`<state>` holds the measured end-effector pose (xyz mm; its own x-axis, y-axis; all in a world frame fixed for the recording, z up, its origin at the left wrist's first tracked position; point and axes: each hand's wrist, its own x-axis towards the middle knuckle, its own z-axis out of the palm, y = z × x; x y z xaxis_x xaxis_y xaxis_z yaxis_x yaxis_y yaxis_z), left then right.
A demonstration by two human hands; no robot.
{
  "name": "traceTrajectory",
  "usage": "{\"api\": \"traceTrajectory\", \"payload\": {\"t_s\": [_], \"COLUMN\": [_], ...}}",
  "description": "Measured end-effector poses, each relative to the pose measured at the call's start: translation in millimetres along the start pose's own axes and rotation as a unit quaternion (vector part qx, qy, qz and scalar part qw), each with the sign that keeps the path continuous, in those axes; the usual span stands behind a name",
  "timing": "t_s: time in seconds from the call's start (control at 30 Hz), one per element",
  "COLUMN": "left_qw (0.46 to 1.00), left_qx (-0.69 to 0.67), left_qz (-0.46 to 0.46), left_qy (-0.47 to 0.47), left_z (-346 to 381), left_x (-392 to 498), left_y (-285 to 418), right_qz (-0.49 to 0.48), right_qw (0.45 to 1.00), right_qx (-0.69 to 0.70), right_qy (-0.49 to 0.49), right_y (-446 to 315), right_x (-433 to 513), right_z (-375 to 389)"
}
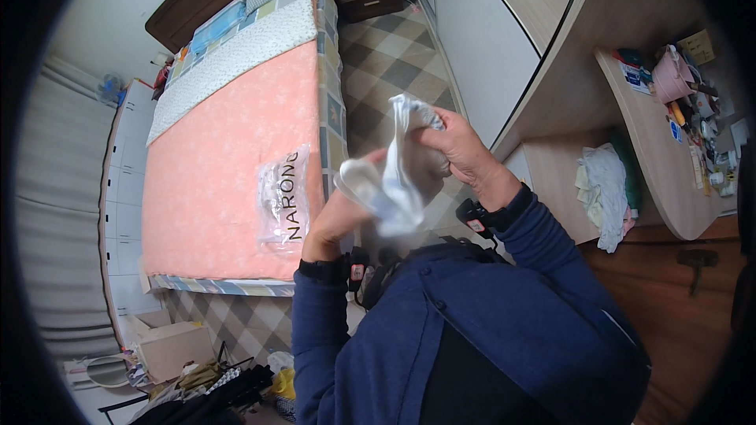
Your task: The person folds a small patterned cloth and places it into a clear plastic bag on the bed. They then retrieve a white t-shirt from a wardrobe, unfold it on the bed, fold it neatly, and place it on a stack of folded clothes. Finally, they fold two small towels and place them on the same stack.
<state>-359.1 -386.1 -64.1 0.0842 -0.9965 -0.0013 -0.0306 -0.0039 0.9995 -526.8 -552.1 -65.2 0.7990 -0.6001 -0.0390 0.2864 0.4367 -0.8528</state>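
Note:
In front of my chest, both hands hold a bunch of white fabric with pale blue patches, apparently socks (404, 180). Motion blurs their lower part. My right hand (463, 144) pinches the upper right portion between thumb and fingers. My left hand (342, 215) is around the lower left side, its fingers partly hidden behind the cloth. To the left, a clear plastic bag (283, 200) with large dark lettering lies on the peach bedspread (207, 200), near the bed's edge.
A tiled floor (390, 59) runs between the bed and white sliding wardrobe doors (490, 29). At right, a curved desk (655, 171) bears a pink bucket (672, 75) and clutter. Crumpled clothes (605, 189) lie on a lower shelf. Dark garments (236, 392) are piled at lower left.

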Motion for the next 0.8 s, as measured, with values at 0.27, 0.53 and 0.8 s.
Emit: {"api": "traceTrajectory", "payload": {"t_s": [0.27,0.53,0.8], "left_qw": [0.95,0.908,0.933], "left_qx": [-0.028,0.205,-0.001], "left_qz": [0.089,0.229,0.09], "left_qy": [0.298,0.284,0.349], "left_z": [-61,-85,-105], "left_x": [-17,-10,22], "left_y": [-6,23,42], "right_qz": [-0.154,-0.265,-0.159], "right_qw": [0.987,0.94,0.964], "right_qx": [-0.032,-0.207,-0.212], "right_qy": [0.038,0.051,0.038], "right_y": [-19,-36,-52], "right_x": [-1,-4,23], "right_z": [-35,-33,-20]}}
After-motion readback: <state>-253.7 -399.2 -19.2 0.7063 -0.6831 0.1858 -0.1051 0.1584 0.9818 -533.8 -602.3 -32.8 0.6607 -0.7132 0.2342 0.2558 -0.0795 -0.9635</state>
